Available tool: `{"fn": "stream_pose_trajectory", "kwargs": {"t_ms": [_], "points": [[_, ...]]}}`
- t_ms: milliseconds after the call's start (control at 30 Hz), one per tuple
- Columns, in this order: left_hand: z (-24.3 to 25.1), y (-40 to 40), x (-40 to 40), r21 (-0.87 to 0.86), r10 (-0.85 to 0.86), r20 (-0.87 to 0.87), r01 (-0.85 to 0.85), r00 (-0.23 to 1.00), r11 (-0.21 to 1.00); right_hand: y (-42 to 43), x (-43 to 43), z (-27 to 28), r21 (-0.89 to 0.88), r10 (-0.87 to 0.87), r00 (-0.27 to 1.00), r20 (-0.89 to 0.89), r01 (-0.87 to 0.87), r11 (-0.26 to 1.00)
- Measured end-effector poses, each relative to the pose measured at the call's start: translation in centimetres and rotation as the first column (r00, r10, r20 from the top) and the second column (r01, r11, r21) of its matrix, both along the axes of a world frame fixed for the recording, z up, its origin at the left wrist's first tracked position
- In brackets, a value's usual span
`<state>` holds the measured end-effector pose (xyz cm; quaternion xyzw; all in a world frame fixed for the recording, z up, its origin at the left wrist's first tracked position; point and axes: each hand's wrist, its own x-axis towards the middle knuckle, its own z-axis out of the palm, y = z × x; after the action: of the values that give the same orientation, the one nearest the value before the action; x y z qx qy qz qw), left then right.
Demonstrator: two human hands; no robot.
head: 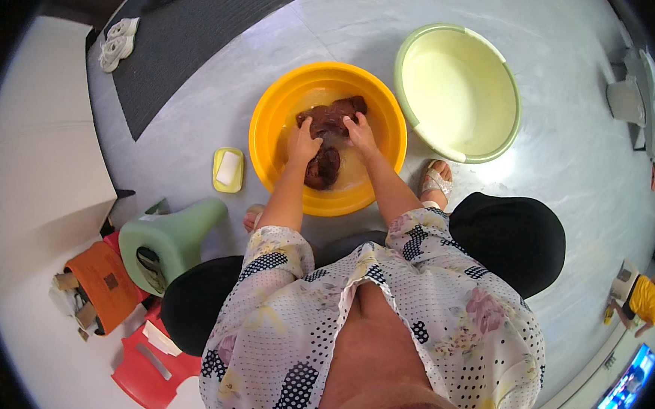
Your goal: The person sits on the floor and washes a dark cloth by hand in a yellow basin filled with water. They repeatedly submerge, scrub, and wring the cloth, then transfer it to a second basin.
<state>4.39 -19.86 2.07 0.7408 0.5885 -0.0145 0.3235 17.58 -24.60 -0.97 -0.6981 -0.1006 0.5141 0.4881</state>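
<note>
A dark brown wet cloth [333,117] lies bunched in a yellow plastic basin [266,99] on the floor, with some cloudy water around it. My left hand [304,142] grips the cloth at its left side, thumb pointing inward. On the right side, my right hand [360,133] has its thumb and fingers closed on the upper part of the same cloth. To the left of the basin, a white bar of soap [228,168] rests in a yellow soap dish [237,186].
A pale basin with a green rim [458,89] stands at upper right, close to the yellow one. Green [173,240] and red plastic stools [150,382] and an orange bag [103,286] are at lower left. Another person [645,300] is far right.
</note>
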Motion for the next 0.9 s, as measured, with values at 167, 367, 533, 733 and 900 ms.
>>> {"fn": "stream_pose_trajectory", "kwargs": {"t_ms": [167, 367, 533, 733, 900], "points": [[7.3, -4.6, 4.9, 0.063, -0.115, 0.562, 0.096, 0.819, 0.993, 0.2, 2.3, 0.1, 0.357, 0.153, 0.685, -0.713, 0.166, 0.919], [6.7, -4.9, 6.7, 0.253, 0.022, 0.434, -0.145, 0.901, 0.957, -0.8, -0.6, 0.4, 0.615, 0.342, 0.588, -0.733, 0.356, 0.704], [6.8, 0.2, 2.1, 0.166, 0.378, 0.260, -0.427, 0.889, 0.889, 0.9, -2.9, 4.3, 0.239, 0.091, 0.722, -0.686, 0.105, 0.965], [10.0, -5.7, 6.4, 0.204, 0.044, 0.402, -0.137, 0.914, 0.969, -0.3, 1.1, 2.1, 0.728, 0.523, 0.607, -0.598, 0.140, 0.671], [6.7, -2.4, 3.4, 0.100, 0.372, 0.350, -0.429, 0.860, 0.898, -0.2, -2.9, 7.5, 0.163, 0.023, 0.727, -0.686, 0.123, 0.979]]}}
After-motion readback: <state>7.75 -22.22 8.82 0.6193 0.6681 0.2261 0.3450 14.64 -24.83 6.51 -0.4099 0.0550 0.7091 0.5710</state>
